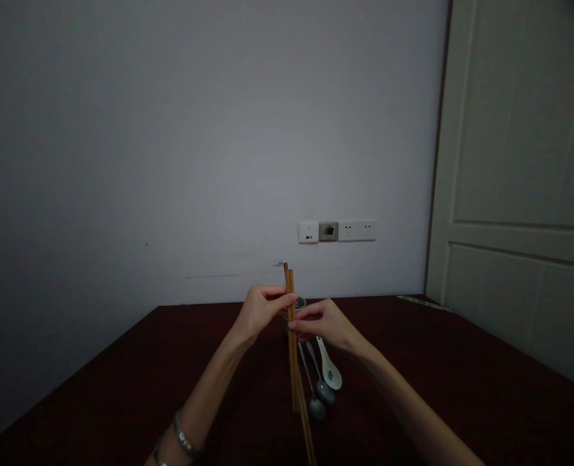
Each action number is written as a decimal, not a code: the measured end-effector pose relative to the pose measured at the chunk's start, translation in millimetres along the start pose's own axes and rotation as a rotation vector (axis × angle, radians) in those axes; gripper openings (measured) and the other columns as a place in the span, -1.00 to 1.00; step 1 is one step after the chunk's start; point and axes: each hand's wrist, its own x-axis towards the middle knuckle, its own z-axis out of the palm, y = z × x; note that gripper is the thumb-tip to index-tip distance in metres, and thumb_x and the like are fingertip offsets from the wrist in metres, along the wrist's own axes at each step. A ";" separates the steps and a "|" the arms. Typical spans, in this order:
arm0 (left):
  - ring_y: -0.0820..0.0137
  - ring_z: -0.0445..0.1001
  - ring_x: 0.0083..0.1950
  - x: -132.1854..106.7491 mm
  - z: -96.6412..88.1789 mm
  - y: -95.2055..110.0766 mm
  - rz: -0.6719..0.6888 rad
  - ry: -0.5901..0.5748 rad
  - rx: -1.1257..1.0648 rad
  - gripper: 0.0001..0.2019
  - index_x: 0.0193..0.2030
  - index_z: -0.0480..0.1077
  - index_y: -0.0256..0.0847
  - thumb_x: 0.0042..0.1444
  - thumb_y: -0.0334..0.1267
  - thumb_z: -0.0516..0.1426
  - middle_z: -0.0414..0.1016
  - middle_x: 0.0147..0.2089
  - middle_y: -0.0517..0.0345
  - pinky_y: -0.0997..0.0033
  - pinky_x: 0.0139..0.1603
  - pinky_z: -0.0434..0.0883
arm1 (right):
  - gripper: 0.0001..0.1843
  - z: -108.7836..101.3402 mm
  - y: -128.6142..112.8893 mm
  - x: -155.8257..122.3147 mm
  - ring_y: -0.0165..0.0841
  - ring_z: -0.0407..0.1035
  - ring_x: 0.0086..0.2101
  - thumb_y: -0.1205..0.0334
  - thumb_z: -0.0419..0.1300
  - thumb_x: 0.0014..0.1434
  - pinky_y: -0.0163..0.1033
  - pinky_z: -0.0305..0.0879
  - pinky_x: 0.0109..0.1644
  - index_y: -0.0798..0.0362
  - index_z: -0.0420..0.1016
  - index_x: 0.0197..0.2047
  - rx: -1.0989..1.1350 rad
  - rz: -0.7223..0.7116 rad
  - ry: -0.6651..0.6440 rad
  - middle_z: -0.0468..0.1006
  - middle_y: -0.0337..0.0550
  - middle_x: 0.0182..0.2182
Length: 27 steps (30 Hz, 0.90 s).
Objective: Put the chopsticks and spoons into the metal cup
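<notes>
Several wooden chopsticks (293, 369) stand nearly upright in front of me, their lower ends spread slightly apart. My left hand (263, 309) pinches them near the top between thumb and fingers. A little lower, my right hand (326, 322) closes its thumb and fingertips on the same chopsticks from the right. Behind the hands is a round container (300, 302), mostly hidden. Below my right hand lie a white spoon (332, 375) with a blue mark and two metal spoons, one larger (325, 392) and one with a long thin handle (317, 408).
The dark red table (170, 362) reaches back to a grey wall (194, 162). Sockets (356, 230) sit low on that wall. A pale panelled door (519, 194) stands at the right, and a thin flat strip (423, 302) lies at the table's back right edge.
</notes>
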 end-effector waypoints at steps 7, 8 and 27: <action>0.48 0.35 -0.46 1.4 0.7 -2.1 -0.004 -0.024 -0.018 -0.76 -0.48 0.47 -0.34 -0.11 -0.15 0.17 0.46 -0.50 0.12 0.52 -0.43 0.28 | -0.68 1.6 -1.6 -0.5 -0.48 0.31 -0.60 0.07 0.34 -0.32 -0.31 0.30 -0.45 0.19 0.51 -0.57 0.000 0.012 0.017 0.44 -0.23 -0.64; 0.48 0.35 -0.46 1.7 0.7 -2.5 -0.002 -0.021 -0.012 -0.76 -0.48 0.47 -0.34 -0.11 -0.15 0.17 0.46 -0.50 0.12 0.52 -0.43 0.28 | -0.68 1.6 -1.1 -0.2 -0.48 0.31 -0.61 0.07 0.34 -0.32 -0.31 0.29 -0.45 0.19 0.51 -0.57 -0.004 0.011 0.018 0.44 -0.22 -0.65; 0.36 0.42 -0.16 18.6 -10.6 -25.1 -0.024 0.097 -0.159 -0.56 -0.06 0.34 -0.27 -0.10 -0.11 0.16 0.46 -0.16 -0.01 0.39 -0.18 0.35 | -0.62 -3.8 9.7 6.3 -0.47 0.32 -0.57 0.02 0.32 -0.30 -0.31 0.29 -0.43 0.19 0.53 -0.50 -0.019 0.012 0.057 0.47 -0.19 -0.61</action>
